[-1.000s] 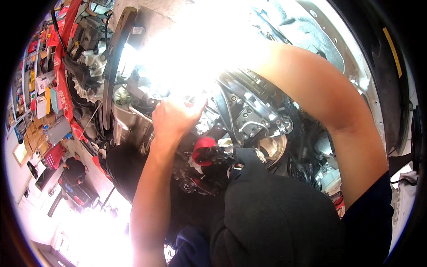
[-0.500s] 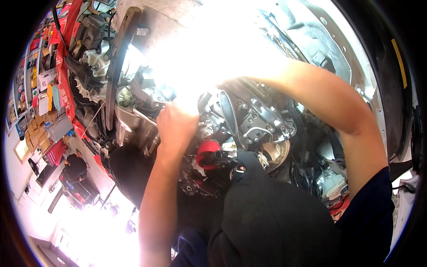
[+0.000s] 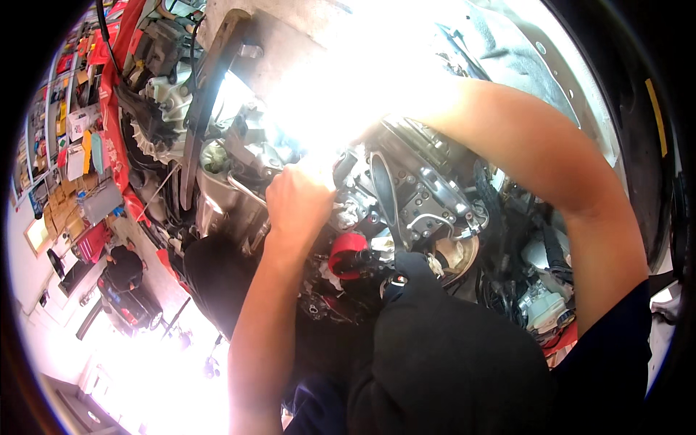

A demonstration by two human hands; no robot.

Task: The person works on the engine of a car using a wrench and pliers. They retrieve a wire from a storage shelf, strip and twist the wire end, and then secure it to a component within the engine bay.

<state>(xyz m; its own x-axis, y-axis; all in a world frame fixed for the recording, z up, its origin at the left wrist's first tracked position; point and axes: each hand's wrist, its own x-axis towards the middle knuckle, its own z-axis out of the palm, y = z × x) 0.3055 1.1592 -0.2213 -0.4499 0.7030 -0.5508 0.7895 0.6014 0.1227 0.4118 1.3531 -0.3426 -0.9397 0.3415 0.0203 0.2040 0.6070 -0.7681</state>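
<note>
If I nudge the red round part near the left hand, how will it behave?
The red round part is probably stiff: its edge holds a clean curve. It likely won't roll freely, with dark parts crowding its right side. I can't tell whether it's fixed.

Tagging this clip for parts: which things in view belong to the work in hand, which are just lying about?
Likely in the work, by nearness:
- silvery metal engine parts, beside the closed left hand; grip unclear, right hand lost in glare
- dark looped band
- red round part

Likely just around:
- brown cardboard-like boxes
- dark parked car
</note>
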